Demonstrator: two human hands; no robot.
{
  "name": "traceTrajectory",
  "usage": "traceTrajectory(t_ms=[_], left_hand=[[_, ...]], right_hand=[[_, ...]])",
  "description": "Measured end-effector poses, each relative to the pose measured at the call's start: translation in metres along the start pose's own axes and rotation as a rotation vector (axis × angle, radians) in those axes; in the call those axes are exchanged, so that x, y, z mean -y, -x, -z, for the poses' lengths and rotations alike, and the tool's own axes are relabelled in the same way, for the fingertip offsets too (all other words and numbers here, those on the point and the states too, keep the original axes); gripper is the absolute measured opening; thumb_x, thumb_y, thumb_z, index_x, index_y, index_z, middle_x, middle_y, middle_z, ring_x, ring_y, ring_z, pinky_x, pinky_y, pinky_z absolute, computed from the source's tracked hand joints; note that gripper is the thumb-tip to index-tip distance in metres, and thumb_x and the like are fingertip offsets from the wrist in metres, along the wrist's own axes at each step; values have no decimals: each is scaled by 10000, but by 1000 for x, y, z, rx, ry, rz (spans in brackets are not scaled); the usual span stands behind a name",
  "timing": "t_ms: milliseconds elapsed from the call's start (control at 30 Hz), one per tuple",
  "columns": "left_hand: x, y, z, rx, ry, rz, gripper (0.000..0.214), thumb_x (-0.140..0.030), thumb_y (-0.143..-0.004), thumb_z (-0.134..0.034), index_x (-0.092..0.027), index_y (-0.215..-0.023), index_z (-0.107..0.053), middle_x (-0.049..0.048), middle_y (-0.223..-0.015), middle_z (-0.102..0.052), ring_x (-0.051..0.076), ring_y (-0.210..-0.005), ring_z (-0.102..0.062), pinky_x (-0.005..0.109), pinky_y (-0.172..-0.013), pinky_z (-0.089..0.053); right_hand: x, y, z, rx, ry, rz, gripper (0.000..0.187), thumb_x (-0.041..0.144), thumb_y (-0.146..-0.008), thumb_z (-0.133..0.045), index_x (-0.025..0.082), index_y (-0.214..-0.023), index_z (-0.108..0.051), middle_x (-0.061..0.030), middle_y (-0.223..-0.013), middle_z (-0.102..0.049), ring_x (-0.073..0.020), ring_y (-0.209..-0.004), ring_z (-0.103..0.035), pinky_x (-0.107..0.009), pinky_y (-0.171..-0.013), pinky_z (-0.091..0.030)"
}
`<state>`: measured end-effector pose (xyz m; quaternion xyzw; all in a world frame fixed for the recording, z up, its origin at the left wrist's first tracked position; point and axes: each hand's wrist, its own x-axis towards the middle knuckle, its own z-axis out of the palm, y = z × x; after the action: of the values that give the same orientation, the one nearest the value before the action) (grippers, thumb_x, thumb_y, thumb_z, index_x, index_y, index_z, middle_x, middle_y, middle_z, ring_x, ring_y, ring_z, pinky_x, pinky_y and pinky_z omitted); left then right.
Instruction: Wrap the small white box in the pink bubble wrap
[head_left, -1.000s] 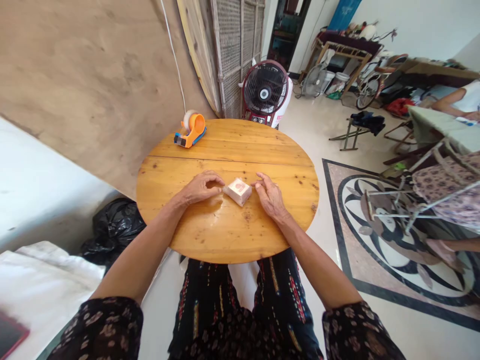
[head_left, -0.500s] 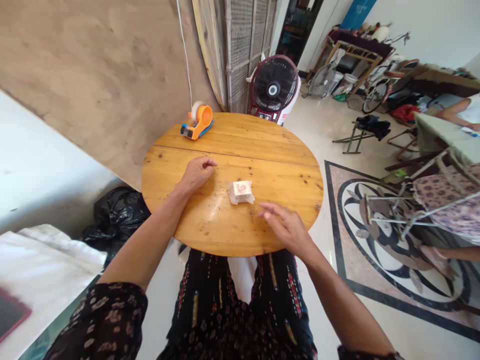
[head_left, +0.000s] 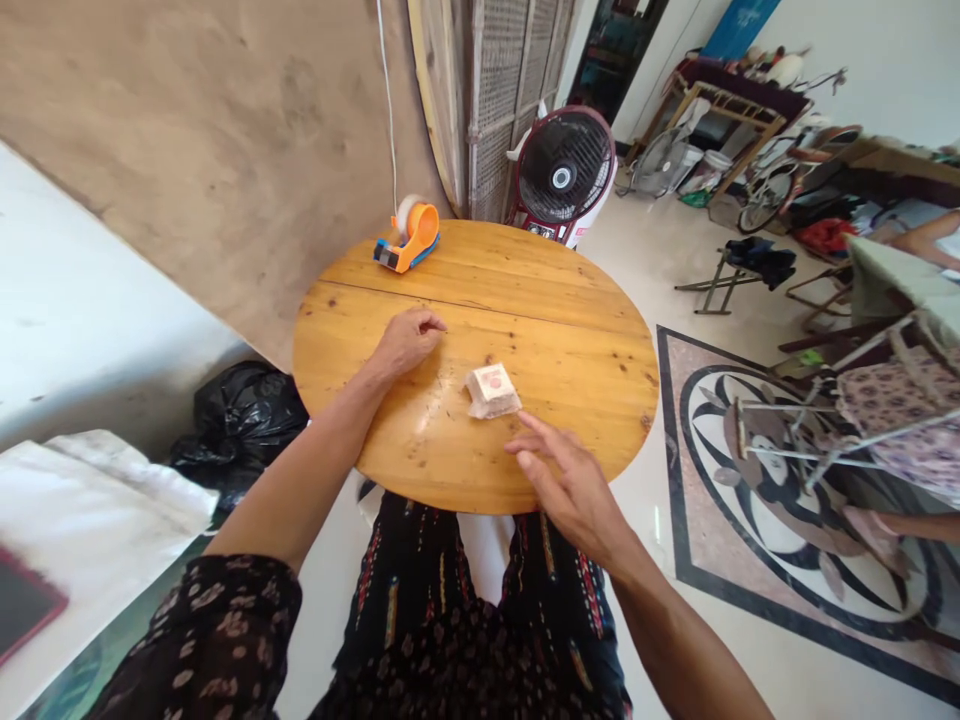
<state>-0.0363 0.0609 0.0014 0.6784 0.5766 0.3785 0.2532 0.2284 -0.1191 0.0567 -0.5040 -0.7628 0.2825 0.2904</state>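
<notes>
A small pale box with a reddish print (head_left: 493, 388), loosely wrapped in translucent plastic, sits near the middle of the round wooden table. My right hand (head_left: 566, 478) is just to its near right, fingers apart, holding nothing. Its index fingertip is at the wrap's corner; whether it touches cannot be made out. My left hand (head_left: 409, 342) rests on the tabletop left of the box and apart from it, fingers loosely bent, with nothing seen in them. An orange and blue tape dispenser (head_left: 411, 240) with a roll of tape stands at the table's far left edge.
The wooden table (head_left: 570, 300) has a rounded edge close to my lap. Behind it stands a fan (head_left: 566, 170). A black plastic bag (head_left: 244, 420) lies at the left, by a white cloth (head_left: 112, 490). On the right are a folding stool (head_left: 724, 275) and another person's arm (head_left: 926, 240).
The wrapped box has turned on the tabletop, its printed top now slanted. My right hand has moved closer to it, index finger stretched out. The view has shifted slightly; my left hand stays in place.
</notes>
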Motion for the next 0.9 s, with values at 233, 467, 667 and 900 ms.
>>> traceTrajectory(t_ms=[233, 467, 667, 900], left_hand=[[2, 0, -1, -12, 2, -18, 266, -209, -694, -501, -156, -833, -721, 23, -741, -662, 156, -681, -548, 266, -656, -440], [1, -1, 0, -2, -23, -20, 270, -205, -711, -503, -156, -853, -728, 34, -783, -683, 159, -686, -558, 277, -680, -459], [2, -3, 0, 10, -52, -30, 262, -207, -720, -511, -154, -857, -727, 47, -817, -694, 169, -706, -577, 294, -710, -476], [-12, 7, 2, 181, 55, -122, 260, -325, -751, -565, -156, -893, -704, 59, -925, -720, 189, -825, -643, 302, -778, -513]], right_hand=[[-32, -47, 8, -75, 71, -19, 670, 355, -848, -656, 244, -1464, -417, -104, -1412, -575, -310, -1318, -525, -572, -1121, -390], [-53, -97, 3, 253, 123, 164, 857, 309, -770, -709, 266, -1531, -317, -95, -1578, -376, -330, -1443, -366, -553, -1168, -312], [-57, -98, -16, -30, 260, 89, 691, 342, -788, -700, 213, -1425, -466, -133, -1398, -567, -340, -1273, -525, -543, -1083, -373], [-54, -89, -22, -165, 373, 13, 766, 496, -809, -662, 179, -1460, -409, -168, -1406, -545, -374, -1280, -504, -568, -1056, -371]])
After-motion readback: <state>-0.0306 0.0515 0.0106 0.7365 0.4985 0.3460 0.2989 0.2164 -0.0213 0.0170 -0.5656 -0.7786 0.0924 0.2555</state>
